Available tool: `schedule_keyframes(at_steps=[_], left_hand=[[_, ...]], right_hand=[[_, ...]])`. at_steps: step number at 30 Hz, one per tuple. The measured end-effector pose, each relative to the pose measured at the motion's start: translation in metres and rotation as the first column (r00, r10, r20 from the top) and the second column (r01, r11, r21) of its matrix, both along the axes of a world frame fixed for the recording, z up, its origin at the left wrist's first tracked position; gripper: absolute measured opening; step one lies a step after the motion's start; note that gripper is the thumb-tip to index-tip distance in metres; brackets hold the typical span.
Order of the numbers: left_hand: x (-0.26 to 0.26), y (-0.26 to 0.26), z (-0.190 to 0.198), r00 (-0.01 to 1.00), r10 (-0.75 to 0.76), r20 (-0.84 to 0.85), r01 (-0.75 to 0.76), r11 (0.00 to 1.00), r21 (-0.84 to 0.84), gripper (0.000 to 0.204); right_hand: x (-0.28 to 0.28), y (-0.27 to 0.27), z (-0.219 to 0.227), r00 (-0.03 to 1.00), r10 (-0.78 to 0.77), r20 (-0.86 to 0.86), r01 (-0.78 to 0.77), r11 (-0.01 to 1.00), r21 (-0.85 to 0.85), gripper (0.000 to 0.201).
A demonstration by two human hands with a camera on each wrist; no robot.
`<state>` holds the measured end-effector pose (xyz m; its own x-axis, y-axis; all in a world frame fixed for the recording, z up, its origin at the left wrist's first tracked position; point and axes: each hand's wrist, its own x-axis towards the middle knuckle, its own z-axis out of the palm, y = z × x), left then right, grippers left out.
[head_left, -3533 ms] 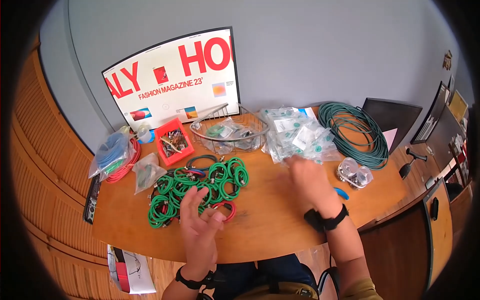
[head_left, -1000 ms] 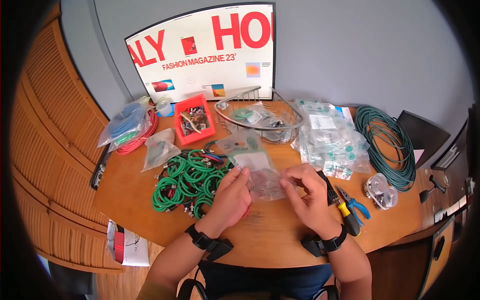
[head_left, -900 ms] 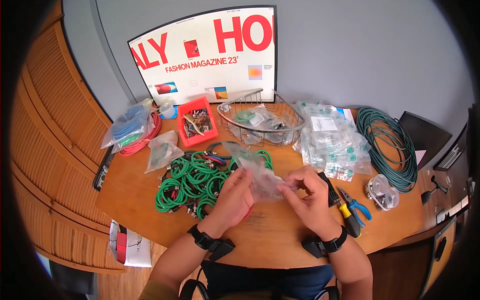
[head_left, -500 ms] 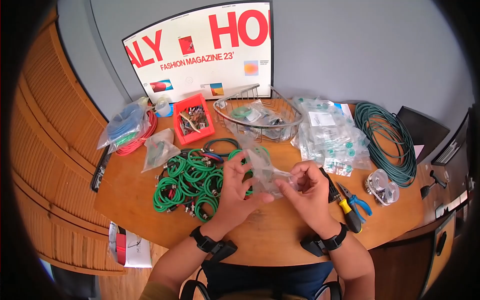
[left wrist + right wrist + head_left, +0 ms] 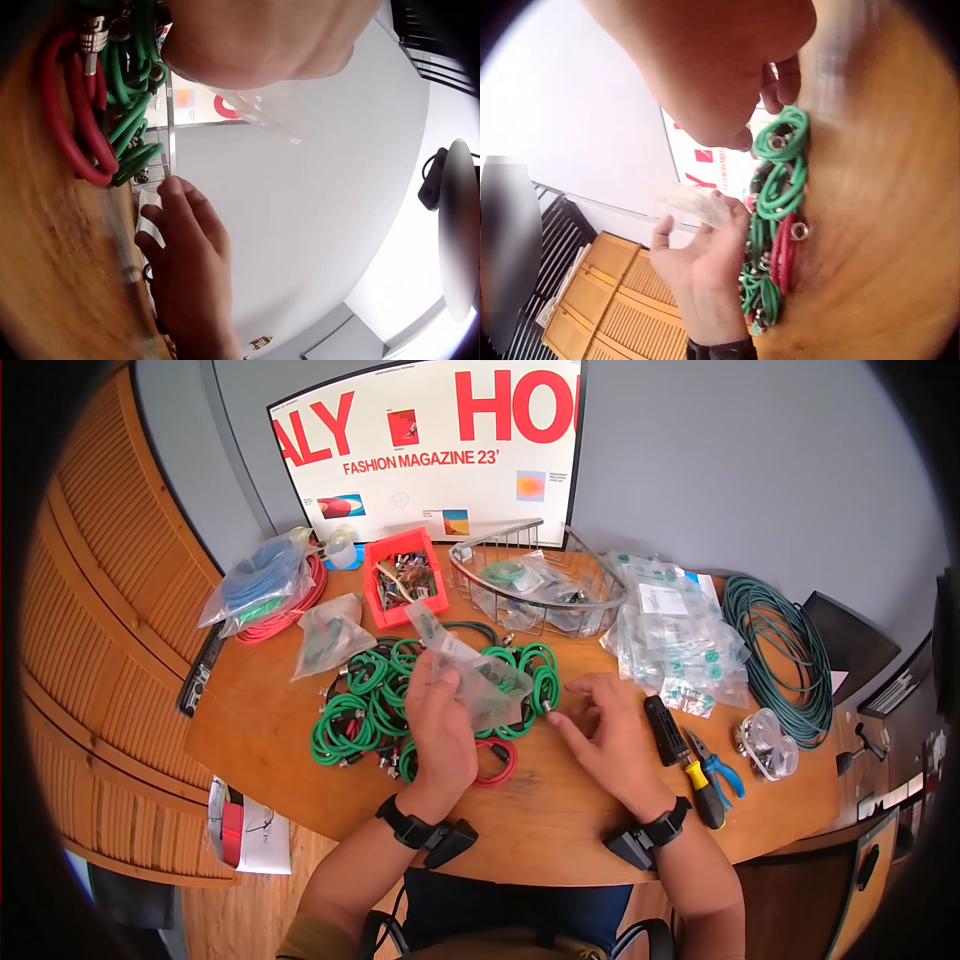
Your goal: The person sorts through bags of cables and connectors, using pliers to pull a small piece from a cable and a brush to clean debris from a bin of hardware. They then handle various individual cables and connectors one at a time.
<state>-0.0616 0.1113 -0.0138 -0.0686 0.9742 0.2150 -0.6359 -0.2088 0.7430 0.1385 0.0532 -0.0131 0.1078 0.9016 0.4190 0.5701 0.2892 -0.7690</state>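
My left hand [image 5: 440, 730] holds a clear plastic bag [image 5: 492, 695] with a pale label area and green print, pinched between thumb and fingers. The bag hangs to the right over the pile of coiled green cables [image 5: 370, 715], which have metal end connectors. My right hand [image 5: 610, 745] is apart from the bag, its fingers loosely bent with nothing between them. Its fingertips are close to the rightmost green cable coil [image 5: 544, 678]. A red cable coil [image 5: 510, 765] lies just right of my left hand. The bag looks flat and see-through in the right wrist view, beside the left fingers.
Right of my right hand lie a black-and-yellow screwdriver [image 5: 706, 795], blue pliers [image 5: 722, 772] and a clear container [image 5: 765, 745]. Behind are a red bin [image 5: 437, 575], a wire basket [image 5: 575, 603], a stack of plastic bags [image 5: 670, 630] and a dark green cable coil [image 5: 770, 660].
Both hands were on the plastic bag between them. The right hand has let go of it, and the left hand has carried the bag left over the green cables.
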Motion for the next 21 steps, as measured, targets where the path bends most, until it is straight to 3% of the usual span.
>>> schedule_keyframes(at_steps=[2,6,9,11,13,15,17,19,21], left_hand=[[0.001,-0.001,-0.001,0.996,-0.087,-0.031,0.087,0.996,0.01,0.058],[0.006,-0.004,0.001,0.993,-0.06,-0.098,0.06,0.998,0.003,0.057],[0.008,-0.002,-0.004,0.985,-0.054,-0.161,0.066,0.995,0.076,0.06],[0.008,-0.002,-0.005,0.97,-0.029,-0.242,0.057,0.992,0.11,0.064],[0.008,-0.002,-0.008,0.957,0.002,-0.289,0.039,0.99,0.138,0.065],[0.008,-0.003,-0.01,0.941,0.032,-0.337,0.024,0.986,0.162,0.066],[0.007,-0.005,-0.009,0.845,0.134,-0.518,0.007,0.965,0.261,0.067],[0.005,-0.008,-0.003,0.815,0.107,-0.569,0.071,0.957,0.281,0.069],[0.006,-0.011,-0.002,0.715,0.165,-0.68,0.087,0.944,0.319,0.069]], right_hand=[[-0.006,0.009,-0.008,0.984,0.029,0.177,-0.031,0.999,0.011,0.031],[-0.004,0.017,-0.029,0.974,0.063,0.217,-0.059,0.998,-0.027,0.028],[0.002,0.013,-0.022,0.994,0.008,0.106,-0.015,0.998,0.065,0.023],[0.009,0.003,-0.009,0.975,-0.121,-0.188,0.125,0.992,0.014,0.02],[0.014,-0.008,0.003,0.923,-0.002,-0.385,0.056,0.99,0.129,0.023],[0.015,-0.019,0.018,0.913,0.086,-0.398,0.021,0.966,0.258,0.023],[0.02,-0.023,0.015,0.915,0.128,-0.382,-0.002,0.949,0.314,0.024],[0.023,-0.028,0.021,0.974,0.187,-0.126,-0.134,0.93,0.342,0.026],[0.022,-0.029,0.031,0.98,0.186,-0.065,-0.157,0.936,0.315,0.027]])
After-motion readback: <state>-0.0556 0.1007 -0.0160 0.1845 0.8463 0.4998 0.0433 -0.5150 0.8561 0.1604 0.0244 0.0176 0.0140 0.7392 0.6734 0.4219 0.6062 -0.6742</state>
